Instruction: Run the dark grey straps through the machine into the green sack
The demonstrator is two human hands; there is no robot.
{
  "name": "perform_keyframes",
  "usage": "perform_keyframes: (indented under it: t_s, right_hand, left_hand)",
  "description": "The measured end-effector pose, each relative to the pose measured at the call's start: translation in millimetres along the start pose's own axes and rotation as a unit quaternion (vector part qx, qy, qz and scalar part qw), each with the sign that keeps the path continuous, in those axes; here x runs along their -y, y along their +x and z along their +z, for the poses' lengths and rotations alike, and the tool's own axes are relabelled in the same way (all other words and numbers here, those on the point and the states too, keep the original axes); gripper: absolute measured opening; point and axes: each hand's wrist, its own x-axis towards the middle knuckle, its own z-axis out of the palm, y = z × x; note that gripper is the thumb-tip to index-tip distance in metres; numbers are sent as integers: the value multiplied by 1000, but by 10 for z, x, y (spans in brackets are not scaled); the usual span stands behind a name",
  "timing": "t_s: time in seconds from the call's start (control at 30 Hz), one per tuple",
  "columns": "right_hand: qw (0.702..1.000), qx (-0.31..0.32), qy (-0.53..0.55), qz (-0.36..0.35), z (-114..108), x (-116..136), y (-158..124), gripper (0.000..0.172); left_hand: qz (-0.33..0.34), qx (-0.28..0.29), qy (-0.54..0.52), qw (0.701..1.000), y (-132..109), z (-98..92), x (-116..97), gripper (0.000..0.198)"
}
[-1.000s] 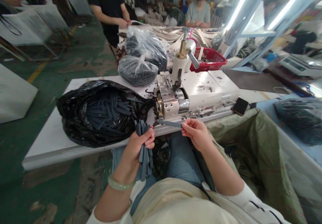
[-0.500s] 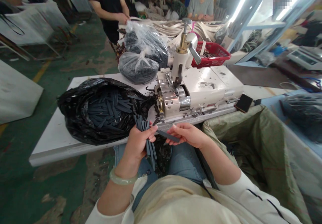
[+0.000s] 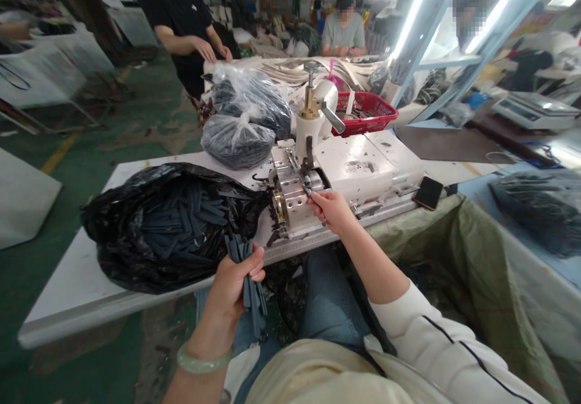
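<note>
A bundle of dark blue-grey strips (image 3: 254,298) is clasped in my left hand (image 3: 236,277), in front of the table edge. My right hand (image 3: 333,210) pinches one strip (image 3: 307,192) at the metal front of a white skiving machine (image 3: 295,189); most of that strip is hidden by my fingers and the machine parts. Left of the machine, an open black plastic bag (image 3: 118,264) lies on the white table (image 3: 54,313), with many loose strips (image 3: 181,219) of the same kind inside.
Clear plastic bags of dark pieces (image 3: 240,140) sit behind the black bag. A red basket (image 3: 367,126) stands behind the machine, and a phone (image 3: 428,193) lies at its right end. A green sack (image 3: 472,240) hangs open at right. Two people work across the table.
My right hand has carried a single strip from beside my left hand up and forward to the machine. The left hand keeps its bundle. The view has shifted slightly.
</note>
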Motion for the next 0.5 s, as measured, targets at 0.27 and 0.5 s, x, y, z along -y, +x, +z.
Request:
perform_keyframes:
  t_s: [0.27, 0.5]
  right_hand:
    - [996, -60, 65, -14, 73, 25, 31, 27]
    - [917, -345, -140, -141, -882, -176, -782, 35]
  left_hand:
    - [-18, 2, -11, 1000, 14, 20, 42, 33]
    - [-32, 33, -30, 999, -28, 33, -10, 35]
